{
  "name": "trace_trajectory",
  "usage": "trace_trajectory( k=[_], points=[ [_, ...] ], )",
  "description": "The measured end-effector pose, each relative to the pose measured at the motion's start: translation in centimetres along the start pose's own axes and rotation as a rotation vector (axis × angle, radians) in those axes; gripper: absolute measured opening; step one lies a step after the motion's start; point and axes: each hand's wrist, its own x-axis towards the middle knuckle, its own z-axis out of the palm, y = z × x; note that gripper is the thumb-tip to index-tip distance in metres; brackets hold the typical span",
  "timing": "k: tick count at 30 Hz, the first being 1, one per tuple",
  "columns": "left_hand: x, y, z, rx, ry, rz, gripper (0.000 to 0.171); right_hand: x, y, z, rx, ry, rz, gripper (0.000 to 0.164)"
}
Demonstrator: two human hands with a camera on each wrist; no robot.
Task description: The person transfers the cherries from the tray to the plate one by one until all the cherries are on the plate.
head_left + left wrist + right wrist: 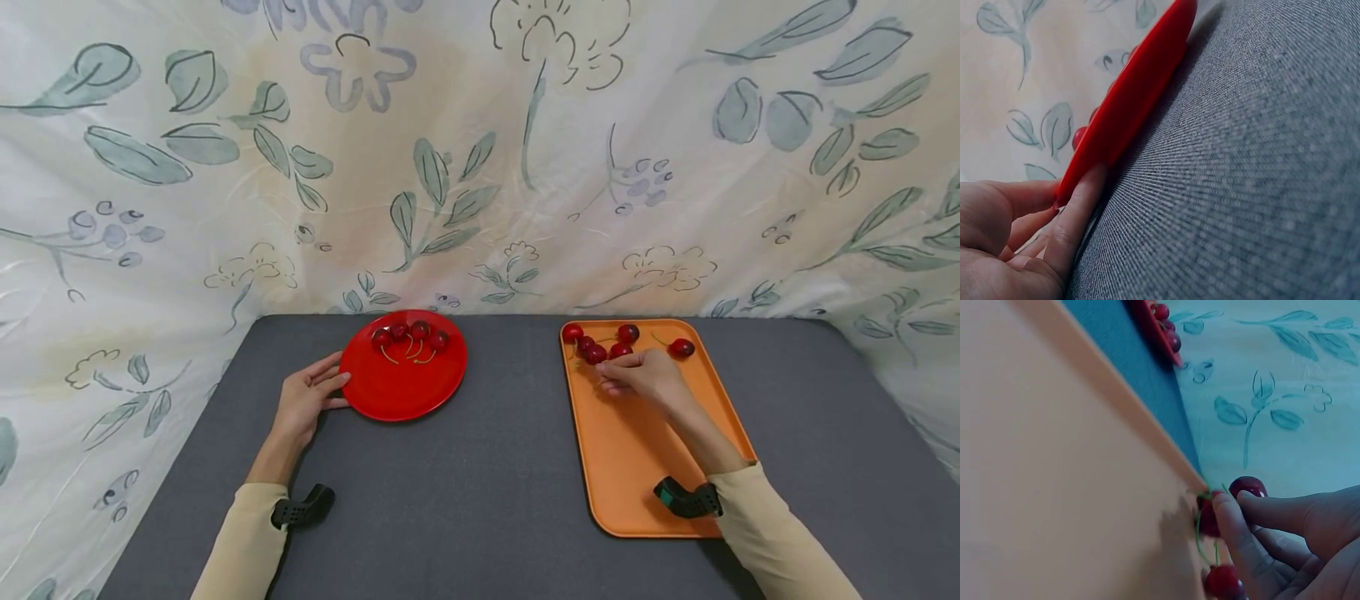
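At the left, a round red plate (405,392) carries several dark red cherries (420,330) near its far rim, their stems pointing inward. My left hand (303,400) grips the plate's left rim; the left wrist view shows thumb and fingers on either side of the edge (1141,81). At the right lies an orange tray (615,467) with cherries (628,333) grouped at its far end. Over that group my right hand (648,379) pinches with thumb and index finger at a cherry (1249,486), beside a green stem; the fingertips partly hide the contact.
A grey cloth (510,450) covers the table, with a stretch of it between plate and tray. Behind hangs a floral curtain (480,167), close to the far edges of plate and tray. One cherry (681,348) sits apart at the tray's far right corner.
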Motion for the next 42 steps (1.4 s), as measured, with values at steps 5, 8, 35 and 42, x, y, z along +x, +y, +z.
trace_trajectory(
  k=[5, 8, 35, 42],
  points=[
    [-0.1, -0.2, 0.0, -0.016, -0.005, -0.001, 0.055, 0.3, -1.5, 1.2, 0.059, -0.056, -0.040, 0.035],
    [-0.1, -0.3, 0.0, -0.021, -0.013, 0.010, 0.055, 0.7, -2.4, 2.2, 0.090, -0.120, -0.065, 0.034],
    [-0.3, -0.1, -0.4, -0.061, -0.054, 0.010, 0.056, 4.4, -8.0, 17.8, 0.256, -0.135, -0.151, 0.018],
    [-0.3, 0.0, -0.4, -0.038, -0.048, 0.026, 0.057, 4.6, -8.9, 21.5, 0.170, -0.031, -0.181, 0.014]
  ],
)
